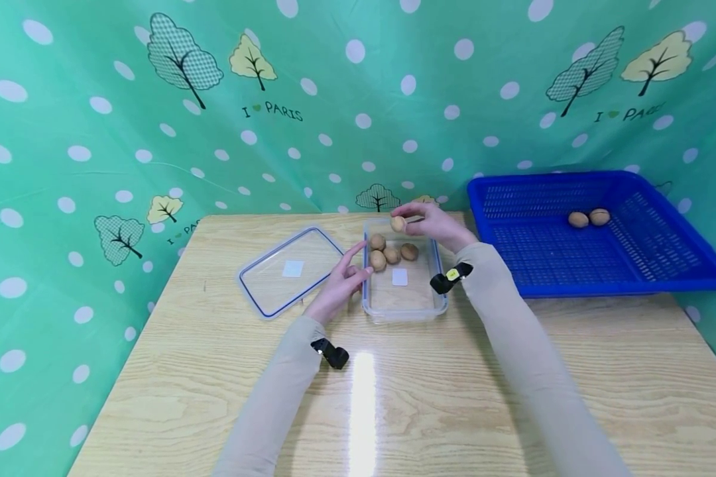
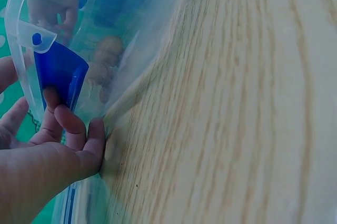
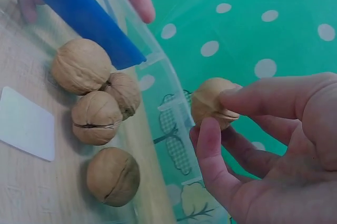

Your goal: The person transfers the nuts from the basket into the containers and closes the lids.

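My right hand point(image 1: 432, 222) pinches a walnut point(image 3: 211, 103) between thumb and fingertips, above the far end of the clear plastic container point(image 1: 402, 314). Several walnuts point(image 1: 409, 252) lie together on the container's floor, toward its far left. A white square label point(image 1: 400, 277) shows in the middle of the container. My left hand point(image 1: 343, 281) touches the container's left side with spread fingers. In the left wrist view, its fingertips rest at the blue latch point(image 2: 63, 74) on that side.
The clear lid point(image 1: 268, 315) with a blue seal lies on the wooden table point(image 1: 215, 371) left of the container. At the right stands a blue perforated basket point(image 1: 579, 262) with two walnuts point(image 1: 589, 218) inside. A green dotted cloth point(image 1: 334, 99) hangs behind the table.
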`<state>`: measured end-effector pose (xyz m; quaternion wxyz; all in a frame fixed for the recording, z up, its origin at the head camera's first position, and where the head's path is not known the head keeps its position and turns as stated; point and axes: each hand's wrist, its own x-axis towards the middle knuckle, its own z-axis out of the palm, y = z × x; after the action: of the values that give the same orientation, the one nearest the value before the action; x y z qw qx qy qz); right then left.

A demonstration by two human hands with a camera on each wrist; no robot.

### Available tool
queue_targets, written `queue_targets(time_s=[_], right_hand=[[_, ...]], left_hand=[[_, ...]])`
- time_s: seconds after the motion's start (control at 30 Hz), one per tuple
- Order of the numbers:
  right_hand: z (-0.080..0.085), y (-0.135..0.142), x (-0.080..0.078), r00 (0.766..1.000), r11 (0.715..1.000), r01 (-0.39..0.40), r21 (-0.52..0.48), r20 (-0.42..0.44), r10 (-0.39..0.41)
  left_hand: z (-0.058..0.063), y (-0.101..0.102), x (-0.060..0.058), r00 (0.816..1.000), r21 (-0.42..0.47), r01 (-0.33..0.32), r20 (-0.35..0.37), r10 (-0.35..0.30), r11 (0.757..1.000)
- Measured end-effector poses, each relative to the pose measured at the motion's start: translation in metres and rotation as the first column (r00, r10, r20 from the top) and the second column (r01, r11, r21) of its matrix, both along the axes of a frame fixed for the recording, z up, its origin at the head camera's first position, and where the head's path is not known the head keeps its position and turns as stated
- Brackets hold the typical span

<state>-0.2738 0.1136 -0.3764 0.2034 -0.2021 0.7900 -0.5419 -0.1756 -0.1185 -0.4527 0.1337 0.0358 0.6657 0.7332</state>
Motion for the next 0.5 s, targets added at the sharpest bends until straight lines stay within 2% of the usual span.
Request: queue_targets(time_s=[0.23,0.5], right_hand=[[-0.0062,-0.0004,-0.0016,1.0,0.999,0.019,0.034,0.003,-0.019],[0.0035,0.0005,0.0035,1.0,0.999,0.022,0.026,-0.013,-0.022]], left_hand=[[0.0018,0.0012,0.0009,1.0,-0.013,-0.008,0.009,0.009,1.0],[0.0008,0.0004,0.0005,1.0,-0.01,-0.003,-0.005,0.003,1.0]])
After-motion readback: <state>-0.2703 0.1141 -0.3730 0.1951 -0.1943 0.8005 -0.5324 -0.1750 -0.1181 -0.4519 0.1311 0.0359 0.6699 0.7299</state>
